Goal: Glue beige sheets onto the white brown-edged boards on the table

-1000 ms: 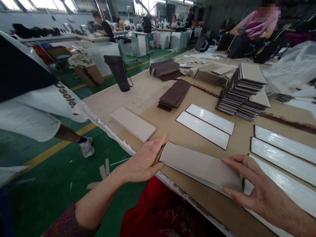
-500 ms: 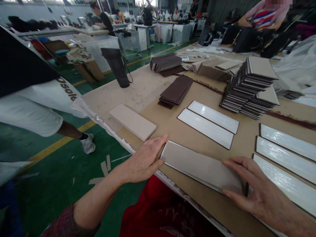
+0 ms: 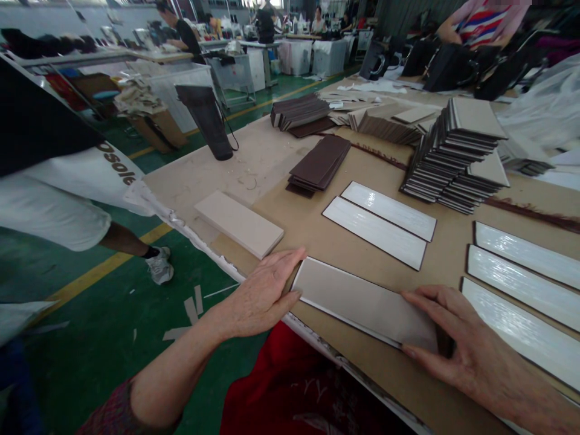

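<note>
A long beige panel (image 3: pixel 357 303) with a dark and white edge lies along the front edge of the table. At its left end, my left hand (image 3: pixel 265 293) frames the corners, thumb on the near side and fingers on the far side. My right hand (image 3: pixel 457 344) grips the other end between thumb and fingers across its width. Behind the left hand rests a stack of plain beige strips (image 3: pixel 240 223). Two glossy white-coated strips (image 3: pixel 380 223) with dark borders lie beyond the panel, and several more coated strips (image 3: pixel 521 302) lie to the right.
A tall pile of dark-and-beige panels (image 3: pixel 453 160) stands at the back right. Brown strips (image 3: pixel 321 162) are stacked mid-table, near a black tumbler (image 3: pixel 206 124) at the left edge. A person in white shorts (image 3: pixel 49 211) stands at left; another person (image 3: pixel 484 24) sits opposite.
The panel's right part, slightly bowed before, now lies flatter. My right hand has shifted a little to the left with it; my left hand has stayed at its end.
</note>
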Demonstrator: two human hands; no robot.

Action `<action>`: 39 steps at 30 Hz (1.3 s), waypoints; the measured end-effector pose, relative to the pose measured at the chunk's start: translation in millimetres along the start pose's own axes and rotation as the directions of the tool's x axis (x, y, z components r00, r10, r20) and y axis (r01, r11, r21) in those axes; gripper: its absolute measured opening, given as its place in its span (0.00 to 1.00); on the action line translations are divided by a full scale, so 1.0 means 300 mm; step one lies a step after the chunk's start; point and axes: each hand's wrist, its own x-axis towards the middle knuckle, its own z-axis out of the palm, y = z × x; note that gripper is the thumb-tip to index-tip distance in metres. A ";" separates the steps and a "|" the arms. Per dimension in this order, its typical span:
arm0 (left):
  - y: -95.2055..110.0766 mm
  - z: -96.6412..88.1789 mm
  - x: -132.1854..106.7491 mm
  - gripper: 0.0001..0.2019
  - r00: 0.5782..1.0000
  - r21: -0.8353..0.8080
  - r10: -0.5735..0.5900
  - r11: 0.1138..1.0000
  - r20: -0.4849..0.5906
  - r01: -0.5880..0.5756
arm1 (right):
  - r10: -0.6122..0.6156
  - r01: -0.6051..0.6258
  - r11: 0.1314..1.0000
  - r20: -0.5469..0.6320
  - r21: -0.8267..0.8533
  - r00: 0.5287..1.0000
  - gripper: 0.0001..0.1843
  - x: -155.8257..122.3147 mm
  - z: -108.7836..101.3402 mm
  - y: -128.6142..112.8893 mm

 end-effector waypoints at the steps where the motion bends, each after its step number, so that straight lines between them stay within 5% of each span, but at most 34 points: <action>1: 0.000 0.000 0.000 0.35 1.000 0.002 -0.002 1.000 0.003 0.002 | -0.002 0.002 1.000 0.008 -0.009 1.000 0.30 0.000 0.001 0.001; 39: -0.033 0.021 0.015 0.23 0.992 0.208 0.115 0.970 0.053 -0.124 | -0.002 -0.004 0.999 0.145 0.042 0.989 0.38 0.004 -0.055 -0.074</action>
